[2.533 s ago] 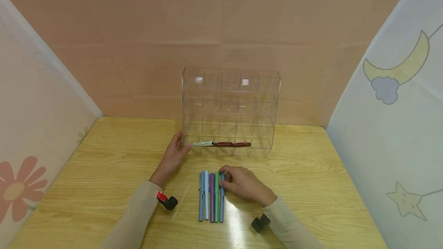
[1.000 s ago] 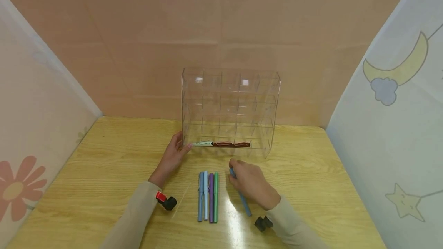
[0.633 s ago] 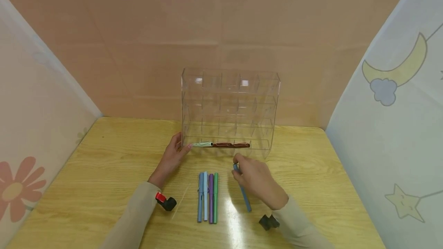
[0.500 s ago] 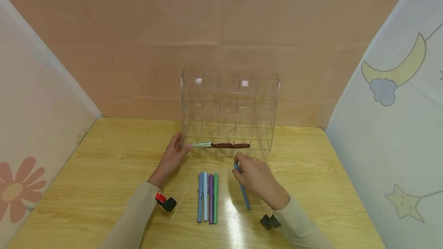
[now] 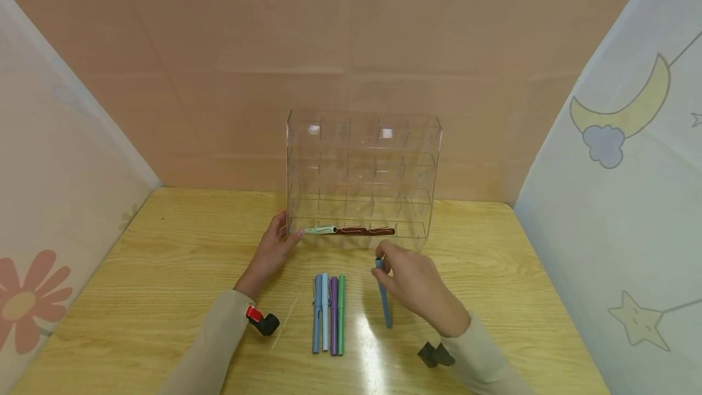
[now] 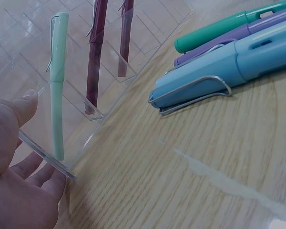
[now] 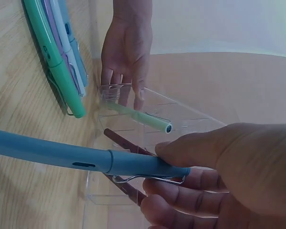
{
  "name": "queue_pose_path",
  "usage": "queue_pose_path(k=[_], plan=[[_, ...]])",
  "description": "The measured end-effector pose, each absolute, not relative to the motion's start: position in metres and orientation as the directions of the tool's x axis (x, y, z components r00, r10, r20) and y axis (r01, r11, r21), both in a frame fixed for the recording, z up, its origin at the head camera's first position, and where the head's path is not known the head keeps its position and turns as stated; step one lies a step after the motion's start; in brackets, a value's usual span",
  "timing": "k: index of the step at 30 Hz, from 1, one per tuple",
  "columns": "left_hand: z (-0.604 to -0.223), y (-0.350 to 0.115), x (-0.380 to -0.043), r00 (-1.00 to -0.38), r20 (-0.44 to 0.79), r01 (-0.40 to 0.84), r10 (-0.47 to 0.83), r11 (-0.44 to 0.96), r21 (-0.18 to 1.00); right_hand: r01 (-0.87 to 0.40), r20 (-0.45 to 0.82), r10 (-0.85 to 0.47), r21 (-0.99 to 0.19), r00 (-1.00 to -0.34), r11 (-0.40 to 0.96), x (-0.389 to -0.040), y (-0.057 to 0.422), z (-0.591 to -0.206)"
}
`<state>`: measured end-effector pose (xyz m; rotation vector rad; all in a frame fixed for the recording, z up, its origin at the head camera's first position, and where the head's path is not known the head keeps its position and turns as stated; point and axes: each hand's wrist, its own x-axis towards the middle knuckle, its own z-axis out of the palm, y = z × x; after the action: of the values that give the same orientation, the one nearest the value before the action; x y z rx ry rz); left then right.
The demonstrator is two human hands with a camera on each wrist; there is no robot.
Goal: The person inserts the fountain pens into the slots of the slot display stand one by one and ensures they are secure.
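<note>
My left hand grips the lower left side of a clear acrylic rack, thumb in front and fingers behind the panel. My right hand pinches a blue fountain pen by its capped end, between thumb and fingers, just in front of the rack's lower right part. The pen's clip faces the fingers in the right wrist view, and its barrel slants down towards the table. In the rack's lowest tier stand a pale green pen and two dark red pens, caps up.
On the wooden table, left of the held pen, several pens lie side by side: blue, light blue, purple and green. Behind the rack rises an orange-brown backdrop; printed cloth walls flank the table.
My right hand has taken the blue pen from the row's right end and carried it rightward and towards the rack. The left hand keeps its grip on the rack.
</note>
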<state>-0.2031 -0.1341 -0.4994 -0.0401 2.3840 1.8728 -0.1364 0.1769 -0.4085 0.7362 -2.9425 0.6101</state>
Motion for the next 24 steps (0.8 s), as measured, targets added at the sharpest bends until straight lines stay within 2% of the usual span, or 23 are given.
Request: queue_pose_path(k=[17,24], plan=[[-0.496,-0.134,-0.202,-0.992,-0.116,-0.1,0.05,0.248,0.964,-0.422,0.157,-0.391,-0.339,-0.907,0.841,-0.132,0.191,-0.391],[-0.495,-0.134,-0.202,-0.993,-0.107,-0.091,0.055,0.235,0.968,-0.424,0.21,-0.373,-0.315,-0.904,0.849,-0.131,0.198,-0.387]])
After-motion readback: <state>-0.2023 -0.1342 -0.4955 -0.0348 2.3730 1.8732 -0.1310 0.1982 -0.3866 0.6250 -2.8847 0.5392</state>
